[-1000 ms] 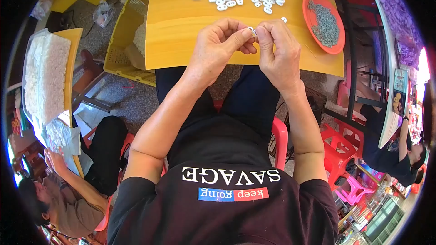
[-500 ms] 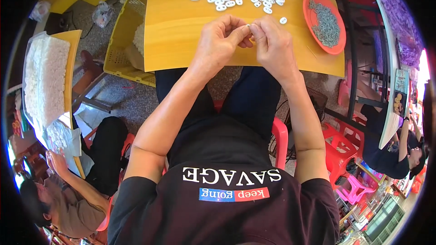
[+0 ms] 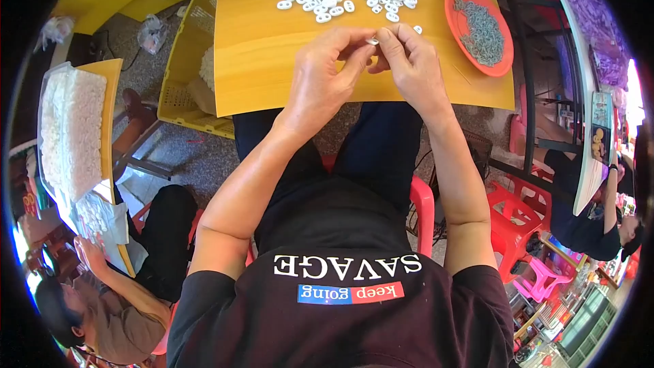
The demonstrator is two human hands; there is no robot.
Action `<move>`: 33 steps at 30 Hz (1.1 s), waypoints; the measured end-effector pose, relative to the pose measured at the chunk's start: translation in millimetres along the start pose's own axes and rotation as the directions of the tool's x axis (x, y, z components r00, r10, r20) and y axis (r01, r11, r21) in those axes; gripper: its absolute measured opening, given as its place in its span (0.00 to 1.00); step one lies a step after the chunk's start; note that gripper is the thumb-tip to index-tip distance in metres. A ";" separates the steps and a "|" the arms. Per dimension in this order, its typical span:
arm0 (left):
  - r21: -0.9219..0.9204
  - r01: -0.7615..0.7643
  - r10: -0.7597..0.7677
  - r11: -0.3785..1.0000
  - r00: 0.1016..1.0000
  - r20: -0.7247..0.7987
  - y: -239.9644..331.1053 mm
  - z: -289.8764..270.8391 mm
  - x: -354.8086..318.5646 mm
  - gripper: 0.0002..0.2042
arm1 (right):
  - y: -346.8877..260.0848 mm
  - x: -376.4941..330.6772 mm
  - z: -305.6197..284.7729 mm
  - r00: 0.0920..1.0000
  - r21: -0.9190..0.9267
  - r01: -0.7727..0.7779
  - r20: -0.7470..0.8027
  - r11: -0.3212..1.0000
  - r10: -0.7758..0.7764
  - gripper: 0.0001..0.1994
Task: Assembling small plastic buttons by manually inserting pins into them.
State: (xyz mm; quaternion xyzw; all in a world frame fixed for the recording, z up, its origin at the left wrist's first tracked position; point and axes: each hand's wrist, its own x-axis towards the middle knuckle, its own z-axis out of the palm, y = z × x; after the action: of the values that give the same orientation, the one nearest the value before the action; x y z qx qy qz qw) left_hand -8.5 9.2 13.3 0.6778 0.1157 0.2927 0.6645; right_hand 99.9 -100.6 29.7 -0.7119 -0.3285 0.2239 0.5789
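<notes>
Left hand (image 3: 320,65), right hand (image 3: 414,63): fingers pinching a white piece (image 3: 372,41)
Opposed grips likely steady it; two-holed ovals (image 3: 330,2) lie beyond.

White oval pieces (image 3: 321,5) lie in two loose piles on the far half of the yellow-brown tabletop (image 3: 262,61), left of a red dish (image 3: 499,69) of grey bits (image 3: 484,35).

Heaped white parts (image 3: 327,1) on a worktable (image 3: 262,61) suggest a workshop.
</notes>
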 end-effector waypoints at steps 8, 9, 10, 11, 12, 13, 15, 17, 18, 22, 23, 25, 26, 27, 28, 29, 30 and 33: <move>0.051 0.108 -0.108 0.993 0.994 -0.005 6.6 -3.8 -2.8 0.08 | -5.8 -4.8 -5.2 0.998 0.047 -0.041 0.039 0.998 0.039 0.15; 0.051 0.108 -0.107 0.993 0.994 -0.007 8.1 -4.1 -2.2 0.08 | -6.3 -5.0 -6.5 0.999 0.036 -0.029 0.033 0.999 0.028 0.14; -0.129 0.223 -0.223 0.966 0.975 0.016 11.0 -4.8 -0.8 0.09 | -7.5 -5.3 -7.2 0.999 0.036 -0.028 0.035 0.999 0.027 0.14; -0.301 0.331 -0.329 0.895 0.943 0.059 13.3 -5.4 0.0 0.09 | -9.2 -5.7 -7.7 1.000 0.009 -0.005 0.021 1.000 0.005 0.14; -0.302 0.329 -0.328 0.895 0.943 0.056 14.3 -6.1 -0.2 0.09 | -10.1 -6.4 -8.2 1.000 -0.018 0.017 0.008 1.000 -0.017 0.13; -0.393 0.373 -0.370 0.841 0.925 0.086 15.5 -7.3 -0.5 0.09 | -10.5 -7.1 -8.5 1.000 -0.018 0.018 0.011 1.000 -0.018 0.13; -0.479 0.410 -0.407 0.776 0.906 0.116 17.4 -8.9 -1.2 0.09 | -11.1 -8.8 -9.3 0.996 0.003 0.087 0.019 0.996 -0.087 0.11; -0.549 0.417 -0.403 0.724 0.902 0.153 18.6 -10.0 -1.7 0.09 | -18.0 -11.5 -10.4 0.995 -0.027 0.098 0.018 0.995 -0.097 0.09; -0.551 0.415 -0.404 0.724 0.903 0.149 19.5 -9.8 -1.9 0.09 | -20.3 -12.3 -10.9 0.994 -0.057 0.109 0.014 0.992 -0.108 0.09; -0.575 0.374 -0.378 0.728 0.918 0.118 21.6 -6.4 -2.8 0.10 | -19.8 -14.3 -12.1 0.993 -0.031 0.120 0.016 0.992 -0.120 0.08; -0.573 0.363 -0.371 0.735 0.922 0.109 21.9 -6.4 -3.2 0.10 | -21.2 -14.8 -11.8 0.992 -0.028 0.128 0.019 0.991 -0.127 0.08; -0.560 0.362 -0.370 0.745 0.923 0.104 23.0 -6.5 -3.6 0.10 | -22.2 -15.0 -11.0 0.991 -0.026 0.134 0.023 0.991 -0.134 0.08; -0.547 0.361 -0.368 0.755 0.924 0.101 23.4 -6.5 -3.8 0.10 | -22.3 -15.0 -10.6 0.990 -0.023 0.141 0.021 0.990 -0.140 0.08; -0.547 0.361 -0.369 0.755 0.924 0.101 23.4 -6.3 -4.1 0.10 | -22.3 -15.0 -10.1 0.989 -0.019 0.147 0.020 0.989 -0.147 0.08; -0.539 0.364 -0.375 0.760 0.922 0.093 23.3 -5.8 -4.0 0.10 | -22.2 -15.0 -9.8 0.989 -0.020 0.146 0.020 0.989 -0.146 0.08; -0.530 0.366 -0.381 0.765 0.920 0.085 23.2 -5.5 -4.1 0.10 | -22.0 -15.1 -9.4 0.990 -0.015 0.138 0.009 0.990 -0.138 0.08; -0.531 0.367 -0.382 0.764 0.920 0.086 23.6 -5.4 -4.1 0.10 | -21.9 -15.1 -9.1 0.991 -0.010 0.130 -0.001 0.991 -0.130 0.08; -0.511 0.367 -0.379 0.777 0.921 0.086 24.6 -5.3 -4.2 0.10 | -18.6 -15.2 -7.9 0.992 0.011 0.127 -0.003 0.992 -0.127 0.08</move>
State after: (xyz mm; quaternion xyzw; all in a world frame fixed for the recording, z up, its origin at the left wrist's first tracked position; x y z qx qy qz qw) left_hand -20.5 9.1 35.8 0.4340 0.1718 0.1830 0.8653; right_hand 91.2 -114.8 48.6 -0.6866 -0.3710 0.1876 0.5964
